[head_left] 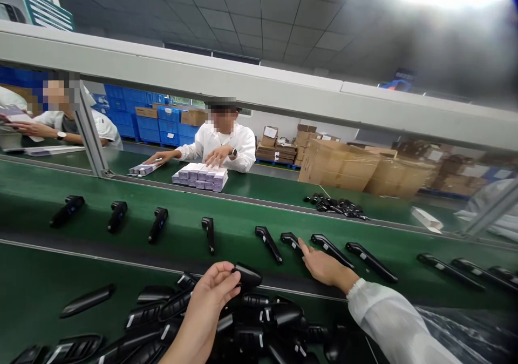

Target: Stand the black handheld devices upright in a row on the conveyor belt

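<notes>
My left hand [214,288] pinches a glossy black plastic shell piece [247,275] above the near edge of the green belt. Below it lies a heap of similar black shell pieces [279,315], some with white strips. My right hand [324,267] reaches over the belt with its index finger stretched out at a black angled handheld device [290,239]. The lower end of that device is hidden by the hand, as are some of my fingers. Close to the right hand lies another black device [329,249] with a small white label.
More black devices lie spaced along the green belt [238,240]. Across it, a co-worker [226,137] handles stacked small boxes [200,176]; another person [65,121] is at left. Small black parts [338,207] and large cartons [340,164] stand beyond. A metal post [89,132] rises at left.
</notes>
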`<state>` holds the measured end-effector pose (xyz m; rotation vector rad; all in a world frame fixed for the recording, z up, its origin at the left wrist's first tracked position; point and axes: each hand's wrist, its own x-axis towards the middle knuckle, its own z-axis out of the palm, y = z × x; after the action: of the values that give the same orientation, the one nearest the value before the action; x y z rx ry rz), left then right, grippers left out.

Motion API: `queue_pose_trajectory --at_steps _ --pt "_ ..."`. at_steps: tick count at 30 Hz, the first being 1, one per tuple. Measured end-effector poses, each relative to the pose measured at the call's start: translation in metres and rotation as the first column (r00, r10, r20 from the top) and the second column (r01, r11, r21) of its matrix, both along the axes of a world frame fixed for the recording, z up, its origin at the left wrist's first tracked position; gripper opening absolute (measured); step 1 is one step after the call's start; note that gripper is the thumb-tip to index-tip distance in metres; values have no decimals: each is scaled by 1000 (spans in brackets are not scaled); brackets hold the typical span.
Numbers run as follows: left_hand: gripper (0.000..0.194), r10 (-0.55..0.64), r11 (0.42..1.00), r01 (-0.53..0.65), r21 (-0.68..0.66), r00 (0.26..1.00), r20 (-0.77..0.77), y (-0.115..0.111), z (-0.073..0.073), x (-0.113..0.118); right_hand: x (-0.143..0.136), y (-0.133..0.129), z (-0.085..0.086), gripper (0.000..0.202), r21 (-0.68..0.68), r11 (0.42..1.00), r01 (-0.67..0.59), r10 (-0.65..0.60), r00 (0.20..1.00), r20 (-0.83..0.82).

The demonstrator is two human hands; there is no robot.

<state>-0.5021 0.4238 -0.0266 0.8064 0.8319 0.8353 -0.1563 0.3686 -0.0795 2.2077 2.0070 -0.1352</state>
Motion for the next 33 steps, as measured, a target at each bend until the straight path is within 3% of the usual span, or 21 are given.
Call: queue_pose_trajectory --at_steps 6,8,10,12,14,16,17,19,21,24,26,28,29,31,33 --pt "40 -42 998 42 48 999 5 -1 4 18 19 0 -21 57 107 991 76 -94 980 175" --pt "38 -83 992 83 98 997 -6 -5 4 33 19 -3 -17 56 118 985 125 -143 975 169" --pt "33 -135 976 140 165 990 -42 -9 0 48 13 -9 -3 57 173 970 171 -196 970 142" --pt "29 -173 955 191 226 980 -94 -11 -7 59 -3 -18 18 55 297 930 215 -226 974 3" --pt "26 -197 931 230 284 970 -141 -12 -14 66 -29 -29 41 52 372 895 247 -136 944 -300" --pt "22 -227 901 274 336 959 -172 -14 -19 70 -62 -38 59 48 303 934 192 43 779 -626" --pt "20 -243 884 295 363 953 -182 -15 -19 70 -77 -41 65 44 271 951 146 96 696 -712" --pt "16 -269 835 343 430 937 -223 -15 -17 68 -100 -43 70 31 234 969 83 140 594 -792" --pt "13 -251 736 405 542 907 -338 -12 -13 61 -106 -40 67 21 198 977 81 122 547 -828" --pt "37 -43 455 590 666 762 -646 1 -5 44 -85 -28 53 19 146 964 220 4 539 -842" --pt "46 139 319 763 562 549 -824 11 -2 31 -61 -18 40 21 167 922 350 -104 638 -763" --pt "40 238 291 877 382 320 -917 19 -1 23 -41 -9 23 24 220 888 403 -191 761 -620" --pt "37 259 291 903 315 243 -935 22 -1 20 -34 -5 15 29 241 883 403 -220 809 -546" --pt "38 268 290 919 265 188 -945 25 -2 19 -27 3 -1 42 255 883 394 -276 875 -397" --pt "40 253 294 913 283 211 -944 26 -3 21 -26 10 -14 47 259 878 403 -335 903 -271"
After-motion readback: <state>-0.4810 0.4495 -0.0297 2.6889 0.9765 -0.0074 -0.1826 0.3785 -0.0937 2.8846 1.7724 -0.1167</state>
